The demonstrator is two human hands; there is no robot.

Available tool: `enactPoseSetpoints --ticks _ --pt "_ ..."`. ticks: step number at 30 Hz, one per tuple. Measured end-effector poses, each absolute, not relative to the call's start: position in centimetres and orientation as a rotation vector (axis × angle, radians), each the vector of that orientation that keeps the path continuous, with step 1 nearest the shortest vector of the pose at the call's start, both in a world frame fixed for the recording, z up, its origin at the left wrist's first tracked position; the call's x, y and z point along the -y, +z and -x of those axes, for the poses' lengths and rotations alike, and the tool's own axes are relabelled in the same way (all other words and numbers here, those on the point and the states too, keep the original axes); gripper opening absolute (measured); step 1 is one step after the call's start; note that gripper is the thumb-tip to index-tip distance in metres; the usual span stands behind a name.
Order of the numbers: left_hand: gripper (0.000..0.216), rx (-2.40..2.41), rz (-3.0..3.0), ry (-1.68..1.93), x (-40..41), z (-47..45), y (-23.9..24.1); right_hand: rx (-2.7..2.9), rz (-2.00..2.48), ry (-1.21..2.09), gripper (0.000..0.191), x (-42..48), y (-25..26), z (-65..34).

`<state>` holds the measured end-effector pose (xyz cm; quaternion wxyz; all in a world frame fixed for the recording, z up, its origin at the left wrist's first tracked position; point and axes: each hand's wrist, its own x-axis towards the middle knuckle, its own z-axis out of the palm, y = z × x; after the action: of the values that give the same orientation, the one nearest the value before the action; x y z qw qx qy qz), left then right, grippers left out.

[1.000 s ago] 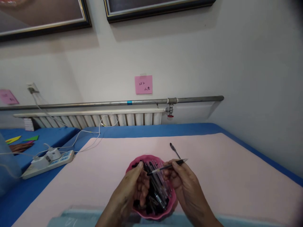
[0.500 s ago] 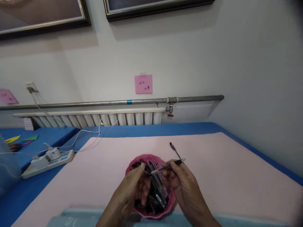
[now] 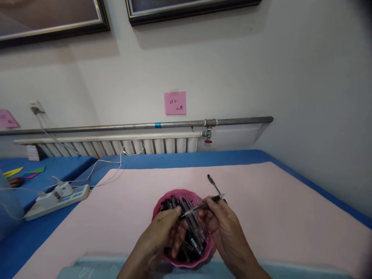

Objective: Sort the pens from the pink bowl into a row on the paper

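Over a pink scalloped basket (image 3: pixel 207 255) full of pens, both my hands hold one gel pen (image 3: pixel 194 209) at a slant. My right hand (image 3: pixel 222 224) pinches it near its dark grip, with the pointed tip sticking out to the upper right. At the dark rear end, my left hand (image 3: pixel 162 230) closes its thumb and fingers; its fingertips are partly hidden. Inside the basket, black and clear pens (image 3: pixel 193 228) lie in a heap. Another pen (image 3: pixel 213 183) rests on the pink sheet just behind my right hand, which hides its lower part.
A pink sheet (image 3: pixel 290 217) covers the blue table (image 3: pixel 232 155). To the left lies a power strip (image 3: pixel 72 200) with white chargers and cables. Another person's hand (image 3: pixel 16 181) is near coloured pieces (image 3: pixel 36 169) at the far left. A radiator (image 3: pixel 148 145) lines the wall.
My left thumb has shifted slightly right along the pen's rear end. The pen and right hand stay almost in place; the whole view has drifted a little.
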<state>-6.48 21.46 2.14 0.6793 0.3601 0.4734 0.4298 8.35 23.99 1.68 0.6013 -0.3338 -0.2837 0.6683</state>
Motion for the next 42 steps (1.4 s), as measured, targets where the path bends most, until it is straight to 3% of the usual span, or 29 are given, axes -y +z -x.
enactPoseSetpoints --ticks 12,19,24,28,32,37,42 --pt "0.041 -1.139 -1.120 1.006 -21.3 6.4 2.1 0.672 0.767 1.608 0.027 -24.2 1.4 -8.5" --pt "0.033 -1.165 -1.196 0.960 -21.2 6.7 2.6 1.125 0.992 1.523 0.026 -23.4 1.4 -8.1" --pt "0.035 -1.315 -1.018 1.237 -21.9 8.7 2.9 1.082 1.018 1.425 0.026 -24.5 1.3 -9.3" --pt "0.032 -1.333 -0.816 1.481 -22.5 10.5 3.4 1.188 1.105 1.362 0.015 -24.4 0.9 -9.2" --pt "0.031 -1.334 -0.740 1.567 -22.7 11.2 3.8 1.607 1.125 1.121 0.011 -23.5 0.7 -8.7" --pt "0.027 -1.316 -0.788 1.412 -22.4 10.4 3.8 2.265 1.187 0.601 0.012 -22.5 0.8 -8.7" --pt "0.028 -1.310 -0.929 1.202 -22.3 9.3 3.3 2.432 1.222 0.545 0.023 -21.9 0.3 -8.6"
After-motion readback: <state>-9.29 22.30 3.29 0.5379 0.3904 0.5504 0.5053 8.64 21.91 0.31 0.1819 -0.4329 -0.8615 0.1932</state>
